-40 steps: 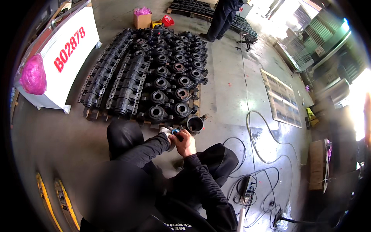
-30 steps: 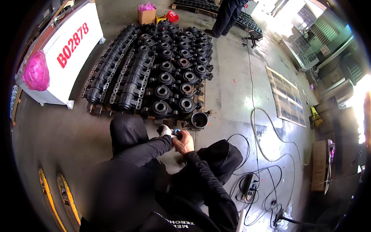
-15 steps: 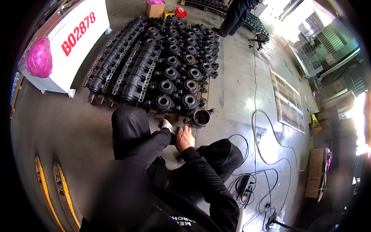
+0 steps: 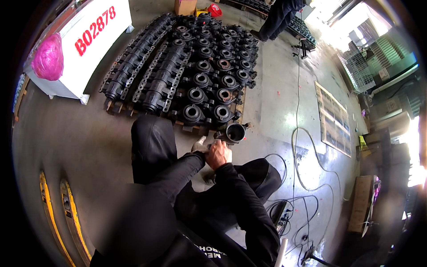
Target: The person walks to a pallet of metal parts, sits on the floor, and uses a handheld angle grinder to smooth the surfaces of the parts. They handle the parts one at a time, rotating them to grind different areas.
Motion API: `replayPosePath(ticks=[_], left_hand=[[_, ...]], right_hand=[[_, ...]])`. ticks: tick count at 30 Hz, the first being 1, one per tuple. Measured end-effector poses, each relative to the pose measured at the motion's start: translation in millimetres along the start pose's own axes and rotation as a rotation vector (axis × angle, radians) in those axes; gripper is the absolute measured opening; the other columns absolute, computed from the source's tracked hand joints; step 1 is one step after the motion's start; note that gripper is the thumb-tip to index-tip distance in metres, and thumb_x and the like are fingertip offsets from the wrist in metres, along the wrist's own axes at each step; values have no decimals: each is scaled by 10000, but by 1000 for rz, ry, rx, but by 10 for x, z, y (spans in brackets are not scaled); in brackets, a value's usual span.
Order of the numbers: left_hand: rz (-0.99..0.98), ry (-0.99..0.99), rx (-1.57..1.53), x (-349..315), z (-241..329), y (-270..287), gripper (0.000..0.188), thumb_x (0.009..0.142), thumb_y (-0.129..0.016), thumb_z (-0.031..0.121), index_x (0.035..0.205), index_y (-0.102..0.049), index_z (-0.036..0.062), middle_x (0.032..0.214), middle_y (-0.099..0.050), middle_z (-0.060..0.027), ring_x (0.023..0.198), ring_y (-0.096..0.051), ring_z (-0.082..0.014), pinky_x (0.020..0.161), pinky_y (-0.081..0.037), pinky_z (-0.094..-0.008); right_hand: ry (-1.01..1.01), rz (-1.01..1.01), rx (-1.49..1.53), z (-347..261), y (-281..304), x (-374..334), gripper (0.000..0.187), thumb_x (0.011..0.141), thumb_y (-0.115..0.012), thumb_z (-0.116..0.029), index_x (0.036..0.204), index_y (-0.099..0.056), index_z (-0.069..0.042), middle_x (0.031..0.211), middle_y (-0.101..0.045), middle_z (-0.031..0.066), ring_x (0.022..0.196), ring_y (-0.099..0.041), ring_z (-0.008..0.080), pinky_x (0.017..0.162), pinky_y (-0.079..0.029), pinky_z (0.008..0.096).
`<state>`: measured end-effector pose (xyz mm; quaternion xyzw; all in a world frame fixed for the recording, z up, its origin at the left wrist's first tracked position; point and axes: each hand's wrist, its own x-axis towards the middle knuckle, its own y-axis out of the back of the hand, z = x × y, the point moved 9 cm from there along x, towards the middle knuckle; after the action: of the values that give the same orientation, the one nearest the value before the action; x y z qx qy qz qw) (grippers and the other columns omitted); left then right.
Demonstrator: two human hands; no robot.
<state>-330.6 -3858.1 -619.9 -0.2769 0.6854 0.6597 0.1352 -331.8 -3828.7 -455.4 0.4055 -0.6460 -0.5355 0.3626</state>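
My left hand [image 4: 199,145], in a pale glove, is closed in front of my knees, its fingertips partly hidden behind my right hand. My right hand [image 4: 217,154] is bare, its fingers curled and pressed against the left. A small grey thing shows between them, too covered to name, and a whitish edge shows beside the right palm. Just beyond the hands, a dark ring-shaped metal casting [image 4: 235,132] stands on the floor with its round bore facing up. It lies close to the right fingertips; whether they touch it I cannot tell.
Ahead, a pallet [image 4: 239,107] bears rows of black metal castings [image 4: 196,95] and long tube-like housings [image 4: 162,80]. A white crate [image 4: 95,49] with a pink bag [image 4: 48,57] stands left. Cables [image 4: 307,196] coil at right. Yellow forks [image 4: 71,213] lie lower left; another person [image 4: 278,20] stands far off.
Both hands have shifted slightly right and up in the picture, closer to the ring-shaped casting. They stay together. The whole view has tilted a little.
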Motion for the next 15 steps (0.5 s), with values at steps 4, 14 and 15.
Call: replayPosePath(ticks=[4, 14, 15], left_hand=[[30, -21, 71, 3, 41, 26, 498, 962, -429, 492, 1313, -613, 190, 1354, -588, -45, 1212, -551, -321, 1019, -261, -734], [180, 12, -162, 16, -206, 442, 515, 961, -413, 479, 1390, -539, 224, 1495, -428, -92, 1175, -563, -381, 886, -331, -807], [177, -11, -286, 57, -1, 717, 525, 961, -408, 478, 1405, -524, 222, 1509, -409, -105, 1168, -566, -388, 875, -337, -807]], right_hand=[[-7, -51, 59, -20, -168, -218, 180, 797, -608, -210, 769, -667, -43, 961, -617, 149, 935, -624, 323, 692, -550, 423], [126, 189, 88, -249, 467, -244, 155, 810, -630, -196, 760, -605, -52, 855, -575, 129, 856, -588, 320, 677, -521, 432], [60, 201, 41, 35, 455, -300, 158, 812, -637, -196, 749, -604, -55, 842, -573, 124, 847, -590, 316, 673, -521, 434]])
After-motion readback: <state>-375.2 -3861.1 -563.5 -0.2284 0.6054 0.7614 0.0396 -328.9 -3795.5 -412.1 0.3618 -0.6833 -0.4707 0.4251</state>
